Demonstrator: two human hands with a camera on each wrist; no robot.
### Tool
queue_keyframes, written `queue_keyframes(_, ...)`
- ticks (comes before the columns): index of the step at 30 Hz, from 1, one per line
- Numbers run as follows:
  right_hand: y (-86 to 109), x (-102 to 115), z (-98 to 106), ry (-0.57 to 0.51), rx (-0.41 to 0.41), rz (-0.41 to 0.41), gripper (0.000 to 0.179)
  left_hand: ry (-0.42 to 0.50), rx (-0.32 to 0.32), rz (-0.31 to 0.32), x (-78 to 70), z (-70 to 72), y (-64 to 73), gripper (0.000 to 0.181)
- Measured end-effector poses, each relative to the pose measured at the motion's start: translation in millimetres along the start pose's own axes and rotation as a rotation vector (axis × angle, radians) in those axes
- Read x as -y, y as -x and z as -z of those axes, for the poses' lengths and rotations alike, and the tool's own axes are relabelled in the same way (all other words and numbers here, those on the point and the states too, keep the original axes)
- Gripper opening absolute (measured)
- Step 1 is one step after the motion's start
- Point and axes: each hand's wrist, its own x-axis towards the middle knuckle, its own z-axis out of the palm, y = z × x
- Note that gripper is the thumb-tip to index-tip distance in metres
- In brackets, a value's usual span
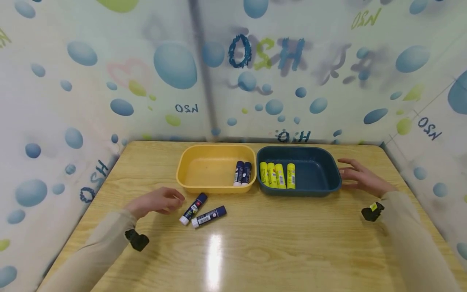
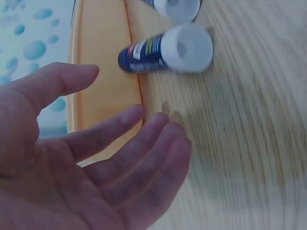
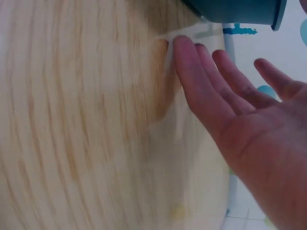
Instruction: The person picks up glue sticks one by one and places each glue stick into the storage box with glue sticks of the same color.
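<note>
My left hand [image 1: 160,201] holds nothing; its fingers are spread and slightly bent, just left of a dark blue glue stick [image 1: 193,209] with a white end. Another dark blue glue stick [image 1: 209,216] lies slantwise to the right of it on the table. In the left wrist view the nearer glue stick [image 2: 168,50] appears beyond the thumb and fingertips. My right hand [image 1: 363,176], also without anything in it, is beside the right end of the dark teal tray [image 1: 317,194]. Its fingers extend loosely in the right wrist view, below the tray's corner [image 3: 240,10].
Behind the loose glue sticks stands a yellow-orange tray [image 1: 204,189] holding two dark blue glue sticks [image 1: 242,173] at its right end. The teal tray adjoins it, with several yellow glue sticks [image 1: 280,176] inside. A patterned curtain [image 1: 233,93] rises behind the wooden table [image 1: 284,243].
</note>
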Motion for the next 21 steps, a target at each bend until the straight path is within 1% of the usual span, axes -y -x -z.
queue_keyframes(3,-2.5,-2,1,-0.103,0.046,-0.017,0.049,-0.045,0.010,-0.006,-6.1,-6.5,-1.4,0.035)
queue_keyframes(5,-4.4,-3,2,-0.176,0.080,-0.044,0.039,-0.071,0.011,-0.015,-9.6,-10.7,-2.1,0.034)
queue_keyframes(9,-7.5,-5,5,-0.284,0.137,-0.096,0.027,-0.115,0.004,-0.015,-13.0,-17.7,-3.1,0.032)
queue_keyframes(13,-9.2,-11,8,-0.380,0.204,-0.111,0.027,-0.124,0.010,-0.003,-13.2,-21.9,-4.6,0.031)
queue_keyframes(16,-10.1,-14,9,-0.442,0.245,-0.114,0.031,-0.114,0.020,-0.015,-13.6,-23.2,-5.0,0.031)
queue_keyframes(21,-12.4,-16,11,-0.476,0.292,-0.094,0.033,-0.099,0.022,-0.011,-13.2,-23.5,-6.8,0.030)
